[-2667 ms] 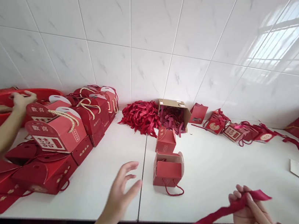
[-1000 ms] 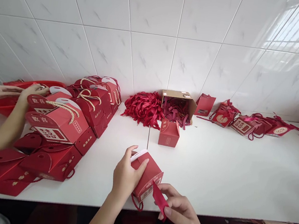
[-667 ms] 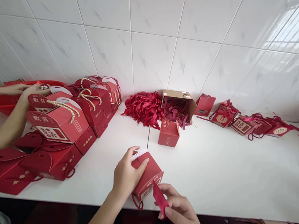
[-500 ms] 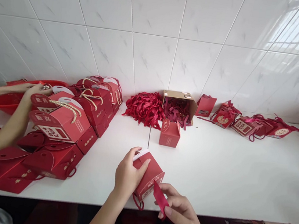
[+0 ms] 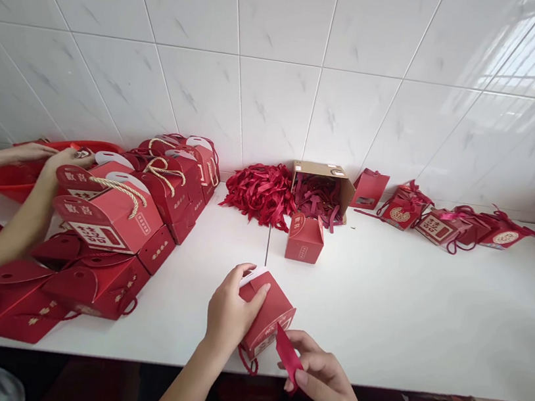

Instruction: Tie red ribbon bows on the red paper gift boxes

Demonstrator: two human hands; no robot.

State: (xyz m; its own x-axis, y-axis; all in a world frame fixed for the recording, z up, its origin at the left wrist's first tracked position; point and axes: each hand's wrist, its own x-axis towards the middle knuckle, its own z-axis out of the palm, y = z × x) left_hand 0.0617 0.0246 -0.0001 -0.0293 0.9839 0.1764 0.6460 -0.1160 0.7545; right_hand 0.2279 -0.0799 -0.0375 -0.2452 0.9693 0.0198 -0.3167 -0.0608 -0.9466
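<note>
My left hand grips a small red gift box near the table's front edge, thumb on its upper face and fingers round the far side. The box is tilted, its printed face turned toward me, with a dark red cord hanging below. My right hand pinches a red ribbon between thumb and fingers. The ribbon's upper end meets the printed face; whether it is fixed there I cannot tell. Another small red gift box stands upright just beyond.
Red ribbons lie heaped beside an open cardboard box holding more. Several red gift boxes are stacked at left, where a co-worker's hands reach by a red basin. Small decorated boxes line the wall at right.
Almost nothing differs. Both my hands keep their hold on the box and the ribbon. The co-worker's hands at left have shifted slightly.
</note>
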